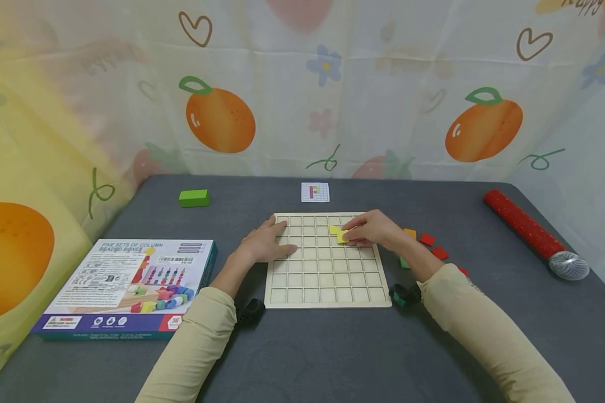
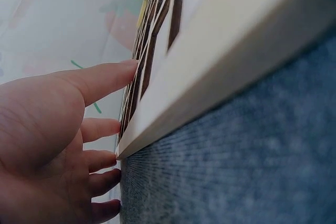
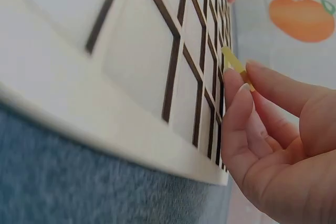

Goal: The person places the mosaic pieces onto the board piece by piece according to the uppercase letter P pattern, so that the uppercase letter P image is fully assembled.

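A pale wooden grid board lies on the dark table. My right hand pinches a yellow square tile between thumb and fingers, just over the board's upper right part. In the right wrist view this tile is tilted, one edge towards the grid. Another yellow tile sits in a grid cell beside it. My left hand rests at the board's upper left edge. Its thumb lies over the grid and its other fingers extend along the side, holding no tile.
Red tiles, a green tile and an orange-yellow tile lie right of the board, partly behind my forearm. A pattern card and green block are behind; a game box left, a red microphone right.
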Demonstrator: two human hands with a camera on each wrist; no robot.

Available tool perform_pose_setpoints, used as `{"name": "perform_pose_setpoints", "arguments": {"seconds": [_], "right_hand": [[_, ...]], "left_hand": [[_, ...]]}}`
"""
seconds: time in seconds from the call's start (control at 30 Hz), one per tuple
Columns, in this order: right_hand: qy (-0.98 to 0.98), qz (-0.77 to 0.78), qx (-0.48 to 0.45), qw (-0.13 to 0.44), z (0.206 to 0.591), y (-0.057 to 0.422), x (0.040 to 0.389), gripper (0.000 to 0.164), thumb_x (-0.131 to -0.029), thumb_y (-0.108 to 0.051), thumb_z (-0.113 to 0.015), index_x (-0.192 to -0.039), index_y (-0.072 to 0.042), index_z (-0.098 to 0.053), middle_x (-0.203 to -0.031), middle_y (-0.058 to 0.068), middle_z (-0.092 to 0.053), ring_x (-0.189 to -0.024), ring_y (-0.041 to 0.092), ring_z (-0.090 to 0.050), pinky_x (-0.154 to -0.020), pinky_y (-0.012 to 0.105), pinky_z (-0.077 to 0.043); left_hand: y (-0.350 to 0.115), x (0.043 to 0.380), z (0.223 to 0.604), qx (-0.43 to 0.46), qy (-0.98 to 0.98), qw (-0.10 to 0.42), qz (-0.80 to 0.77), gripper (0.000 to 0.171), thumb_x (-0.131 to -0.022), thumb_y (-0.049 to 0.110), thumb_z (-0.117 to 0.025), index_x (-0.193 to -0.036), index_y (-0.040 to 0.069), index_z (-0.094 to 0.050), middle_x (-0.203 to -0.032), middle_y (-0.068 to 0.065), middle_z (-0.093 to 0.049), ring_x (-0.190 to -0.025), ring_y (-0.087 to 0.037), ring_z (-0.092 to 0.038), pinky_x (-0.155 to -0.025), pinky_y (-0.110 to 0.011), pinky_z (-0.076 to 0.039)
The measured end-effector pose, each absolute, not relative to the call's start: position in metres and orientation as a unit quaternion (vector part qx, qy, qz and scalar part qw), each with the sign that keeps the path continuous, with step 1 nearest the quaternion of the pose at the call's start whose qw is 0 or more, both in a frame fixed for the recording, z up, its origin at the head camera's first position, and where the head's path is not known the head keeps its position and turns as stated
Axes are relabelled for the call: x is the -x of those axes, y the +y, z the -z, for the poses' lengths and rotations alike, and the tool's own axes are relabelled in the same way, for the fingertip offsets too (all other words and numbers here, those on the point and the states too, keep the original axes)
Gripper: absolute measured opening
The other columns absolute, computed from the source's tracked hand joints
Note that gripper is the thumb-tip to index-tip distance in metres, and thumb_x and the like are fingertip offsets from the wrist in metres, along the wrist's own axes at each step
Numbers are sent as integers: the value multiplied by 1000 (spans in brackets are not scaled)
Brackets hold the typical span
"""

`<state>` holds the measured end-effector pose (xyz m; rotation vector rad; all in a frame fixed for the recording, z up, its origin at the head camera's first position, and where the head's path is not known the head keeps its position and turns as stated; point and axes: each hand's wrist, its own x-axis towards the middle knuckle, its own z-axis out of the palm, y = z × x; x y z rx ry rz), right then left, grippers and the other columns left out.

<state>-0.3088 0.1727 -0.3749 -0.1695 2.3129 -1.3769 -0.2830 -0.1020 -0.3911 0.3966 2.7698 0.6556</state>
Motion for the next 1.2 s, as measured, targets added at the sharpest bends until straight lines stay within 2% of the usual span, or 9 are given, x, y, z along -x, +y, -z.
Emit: {"name": "perform_pose_setpoints", "arguments": {"seconds": [0.8, 1.2], "right_hand": [[851, 479, 58, 205, 375, 160, 304, 26, -89, -6, -68, -112, 5, -66, -90, 12, -68, -76, 17, -66, -70, 31, -55], [846, 481, 46, 224, 372, 164, 306, 30, -95, -16, -61, -121, 0, -63, -95, 13, -68, -76, 18, -66, -69, 31, -55]], "left_hand": [[-101, 282, 389, -138, 955, 134, -226, 73, -94, 40, -58, -150, 5, -28, -156, -21, -9, -142, -35, -10, -111, -53, -13], [-103, 283, 391, -141, 955, 133, -224, 73, -94, 40, -57, -150, 4, -27, -156, -22, -9, -142, -36, -10, -110, -55, -13]]}}
